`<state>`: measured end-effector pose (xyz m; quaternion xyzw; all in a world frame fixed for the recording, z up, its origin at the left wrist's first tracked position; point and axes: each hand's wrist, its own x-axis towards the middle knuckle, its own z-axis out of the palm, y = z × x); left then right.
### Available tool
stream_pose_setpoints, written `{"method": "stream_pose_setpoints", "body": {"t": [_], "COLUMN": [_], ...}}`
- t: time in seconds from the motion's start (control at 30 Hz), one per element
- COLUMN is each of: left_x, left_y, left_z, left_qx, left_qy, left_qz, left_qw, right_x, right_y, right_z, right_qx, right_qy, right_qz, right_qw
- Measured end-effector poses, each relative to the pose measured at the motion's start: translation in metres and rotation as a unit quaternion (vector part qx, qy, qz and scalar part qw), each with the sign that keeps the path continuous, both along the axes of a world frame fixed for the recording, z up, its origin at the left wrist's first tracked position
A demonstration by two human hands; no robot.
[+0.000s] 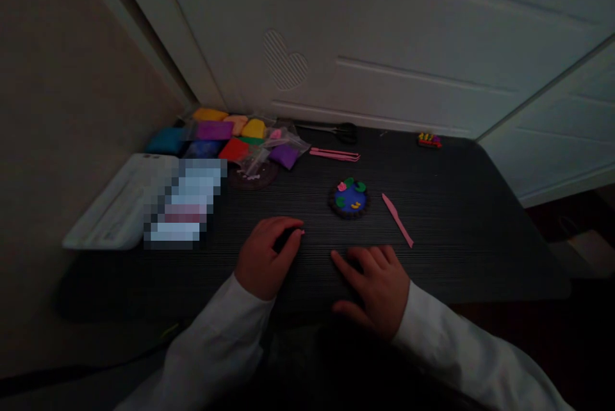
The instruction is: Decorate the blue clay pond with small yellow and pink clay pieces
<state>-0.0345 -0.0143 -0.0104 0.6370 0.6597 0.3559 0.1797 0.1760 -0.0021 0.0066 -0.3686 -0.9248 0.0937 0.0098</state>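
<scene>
My left hand rests at the near side of the dark table, thumb and forefinger pinched on a tiny pink piece, perhaps clay. To its right, my right hand lies low over the table with its fingers apart and nothing in it. Beyond both hands is a round clay pond: blue middle, dark bumpy rim, green leaf shapes, a pink flower and small yellow bits. A pink plastic knife lies right of the pond, touched by neither hand.
Bags of coloured clay are heaped at the back left, beside a white tray. Pink tweezers and black-handled scissors lie along the back. A small colourful piece sits at the back right. A white panel rises behind the table.
</scene>
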Motion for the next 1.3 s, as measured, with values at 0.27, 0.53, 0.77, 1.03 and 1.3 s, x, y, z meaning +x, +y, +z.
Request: {"method": "stream_pose_setpoints", "body": {"t": [0.27, 0.53, 0.77, 1.03, 1.3], "left_x": [0.001, -0.001, 0.0, 0.0, -0.001], "left_y": [0.001, 0.0, -0.001, 0.0, -0.001], "left_z": [0.0, 0.001, 0.002, 0.001, 0.002], "left_qx": [0.003, -0.002, -0.005, -0.001, -0.009], "left_qy": [0.001, -0.006, -0.009, -0.014, -0.01], "left_qz": [-0.004, -0.011, -0.011, -0.011, -0.01], "left_qw": [1.0, 1.0, 1.0, 1.0, 1.0], "right_x": [-0.002, 0.003, 0.009, 0.007, -0.007], "right_y": [-0.005, 0.005, 0.007, 0.019, 0.022], "right_z": [-0.004, -0.007, -0.009, -0.013, -0.012], "right_qx": [0.004, 0.022, 0.032, 0.054, 0.029], "right_qy": [-0.008, -0.001, 0.039, 0.106, 0.127], "right_qz": [-0.014, -0.068, -0.059, -0.072, -0.109], "right_qw": [1.0, 0.997, 0.997, 0.99, 0.985]}}
